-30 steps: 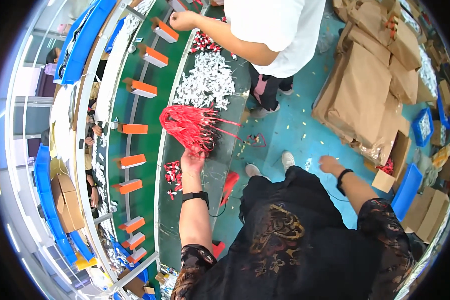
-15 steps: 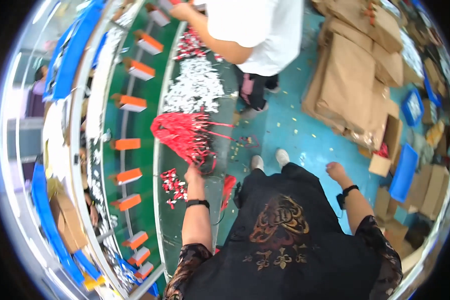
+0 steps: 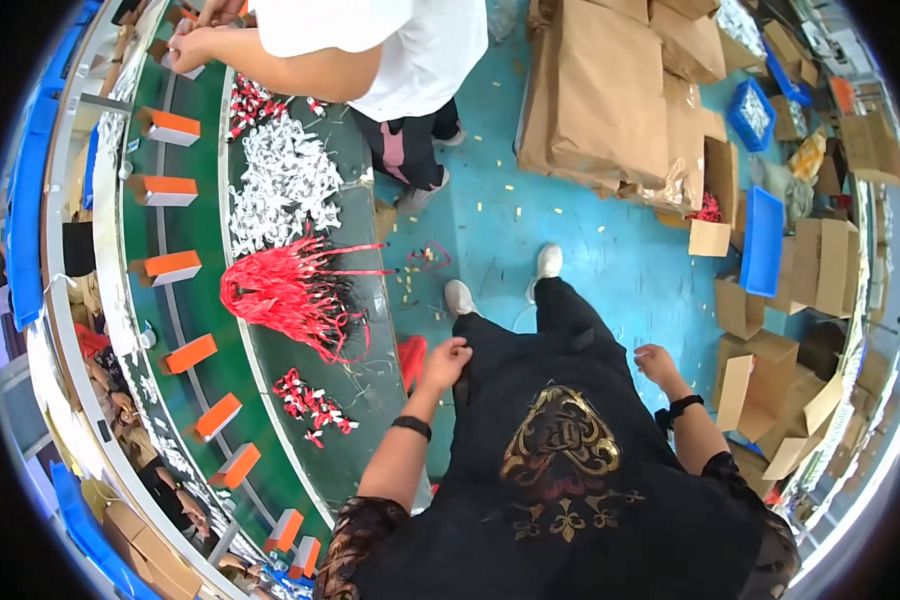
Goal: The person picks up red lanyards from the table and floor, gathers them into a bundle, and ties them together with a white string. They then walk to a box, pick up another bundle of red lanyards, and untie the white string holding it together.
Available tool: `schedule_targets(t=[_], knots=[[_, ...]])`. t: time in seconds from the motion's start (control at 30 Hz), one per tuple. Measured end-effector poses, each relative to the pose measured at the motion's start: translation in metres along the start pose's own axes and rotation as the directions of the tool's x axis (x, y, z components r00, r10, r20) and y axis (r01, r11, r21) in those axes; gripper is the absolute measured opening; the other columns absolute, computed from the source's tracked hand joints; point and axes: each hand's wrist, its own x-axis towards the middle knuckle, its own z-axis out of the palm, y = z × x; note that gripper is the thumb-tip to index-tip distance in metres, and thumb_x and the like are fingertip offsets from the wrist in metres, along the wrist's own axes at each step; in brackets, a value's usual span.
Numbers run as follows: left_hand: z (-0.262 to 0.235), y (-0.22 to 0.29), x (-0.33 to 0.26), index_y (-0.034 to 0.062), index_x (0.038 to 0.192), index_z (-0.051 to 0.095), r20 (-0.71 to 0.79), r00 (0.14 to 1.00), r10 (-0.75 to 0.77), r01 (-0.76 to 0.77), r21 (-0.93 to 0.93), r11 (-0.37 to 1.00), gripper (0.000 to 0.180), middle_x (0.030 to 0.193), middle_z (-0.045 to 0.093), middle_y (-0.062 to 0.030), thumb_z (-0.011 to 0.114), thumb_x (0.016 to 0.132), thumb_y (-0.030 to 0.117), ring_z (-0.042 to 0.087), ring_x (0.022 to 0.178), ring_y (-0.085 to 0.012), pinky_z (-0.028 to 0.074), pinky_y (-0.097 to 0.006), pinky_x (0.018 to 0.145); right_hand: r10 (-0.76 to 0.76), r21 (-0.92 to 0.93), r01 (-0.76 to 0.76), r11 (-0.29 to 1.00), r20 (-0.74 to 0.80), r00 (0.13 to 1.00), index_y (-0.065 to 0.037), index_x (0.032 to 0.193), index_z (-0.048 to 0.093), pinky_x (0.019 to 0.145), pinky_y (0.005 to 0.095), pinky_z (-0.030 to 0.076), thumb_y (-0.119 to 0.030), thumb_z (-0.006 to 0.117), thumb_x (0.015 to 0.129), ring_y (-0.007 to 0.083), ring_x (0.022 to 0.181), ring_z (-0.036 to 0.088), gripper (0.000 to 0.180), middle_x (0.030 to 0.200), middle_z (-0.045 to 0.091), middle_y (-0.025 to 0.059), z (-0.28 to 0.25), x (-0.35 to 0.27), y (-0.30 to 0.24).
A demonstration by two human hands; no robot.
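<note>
My left hand (image 3: 445,362) hangs beside the table's right edge with its fingers curled together; nothing shows in it. My right hand (image 3: 658,366) is lowered at my other side, its fingers also curled, with nothing visible in it. To the left of my left hand, a bundle of red straps (image 3: 275,290) with dark ends lies on the dark green side table (image 3: 370,400), apart from the hand. Nearer to me lies a small heap of red and white pieces (image 3: 313,405). Beyond the bundle spreads a pile of white pieces (image 3: 285,180).
Orange and white boxes (image 3: 175,268) stand along the green conveyor belt (image 3: 205,300). A co-worker in a white shirt (image 3: 420,60) works at the belt ahead. Brown cartons (image 3: 600,100) and a blue bin (image 3: 762,240) line the right side. A red object (image 3: 412,358) stands beside the table.
My left hand has left the red strap bundle and drawn right, off the table to my side. My body has turned and stepped, so table and co-worker appear further left.
</note>
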Motion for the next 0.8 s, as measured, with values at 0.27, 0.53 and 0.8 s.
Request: schedule_targets(t=[0.27, 0.53, 0.8], knots=[[0.017, -0.061, 0.130, 0.0014, 0.112, 0.065, -0.369, 0.858, -0.356, 0.130, -0.516, 0.847, 0.029, 0.097, 0.070, -0.0061, 0.067, 0.089, 0.017, 0.064, 0.085, -0.0138, 0.051, -0.028, 0.078, 0.134, -0.154, -0.111, 0.982, 0.152, 0.979, 0.000, 0.106, 0.067, 0.069, 0.0324, 0.054, -0.015, 0.066, 0.083, 0.0189, 0.074, 0.066, 0.027, 0.082, 0.069, 0.0108, -0.076, 0.048, 0.019], [0.107, -0.168, 0.339, 0.0066, 0.099, 0.070, -0.345, 0.864, -0.366, 0.224, -0.388, 0.894, 0.019, 0.089, 0.070, -0.0078, 0.068, 0.083, 0.018, 0.066, 0.080, -0.0182, 0.053, -0.032, 0.071, 0.108, 0.248, -0.066, 0.966, -0.161, 0.981, -0.002, 0.086, 0.063, 0.064, 0.0250, 0.046, -0.030, 0.053, 0.100, 0.0109, 0.070, 0.058, 0.033, 0.078, 0.065, 0.0037, -0.124, 0.180, 0.027], [0.112, -0.312, 0.568, 0.0080, 0.092, 0.073, -0.622, 0.709, -0.332, 0.537, 0.172, 0.826, 0.029, 0.099, 0.070, -0.0205, 0.070, 0.079, 0.034, 0.066, 0.099, -0.0405, 0.052, -0.047, 0.084, 0.045, -0.270, -0.135, 0.953, -0.316, 0.948, -0.002, 0.090, 0.062, 0.060, 0.0253, 0.047, -0.017, 0.063, 0.092, 0.0099, 0.068, 0.058, 0.015, 0.074, 0.062, 0.0031, -0.073, 0.256, 0.196]])
